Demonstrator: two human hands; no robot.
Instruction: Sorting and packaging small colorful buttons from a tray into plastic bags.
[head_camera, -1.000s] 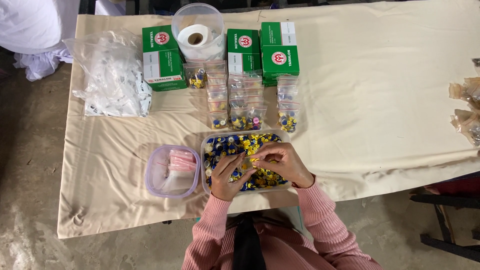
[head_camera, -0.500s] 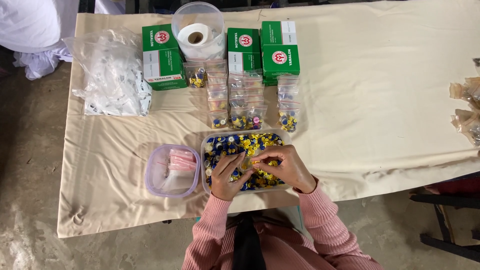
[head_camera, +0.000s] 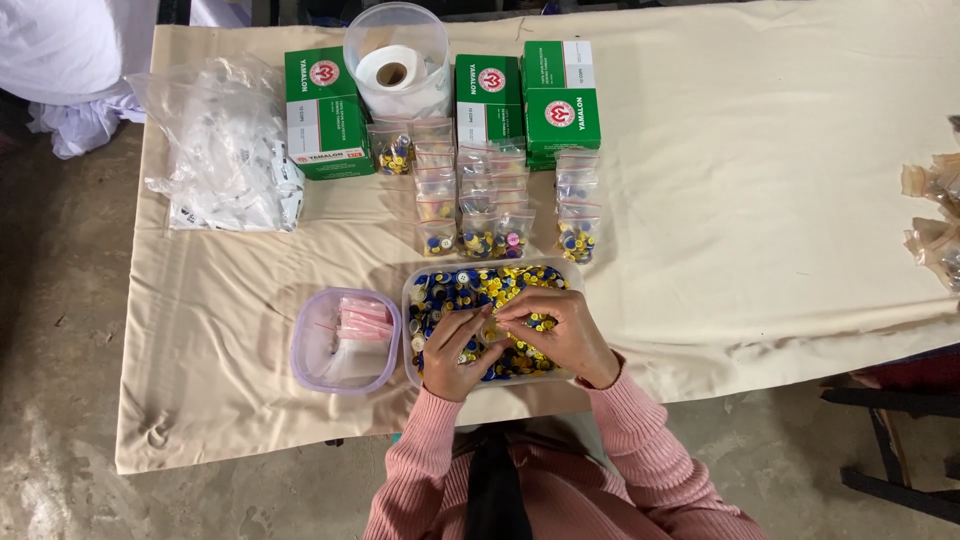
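At the worktop's near edge, a clear tray (head_camera: 412, 300) held blue and yellow buttons (head_camera: 470, 290); beside it, a tub (head_camera: 305, 350) held bags. Both hands (head_camera: 455, 350) (head_camera: 560, 330) stayed over the tray, fingers pinched together on something too small to tell.

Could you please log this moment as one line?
left hand in button tray | right hand picking buttons | bag tub beside

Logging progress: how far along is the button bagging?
Done: rows of small filled bags lie in front of the green boxes. In hand: both hands, left hand and right hand, pick in the tray of buttons. Left: the tray looks full, and empty bags wait in the purple tub.
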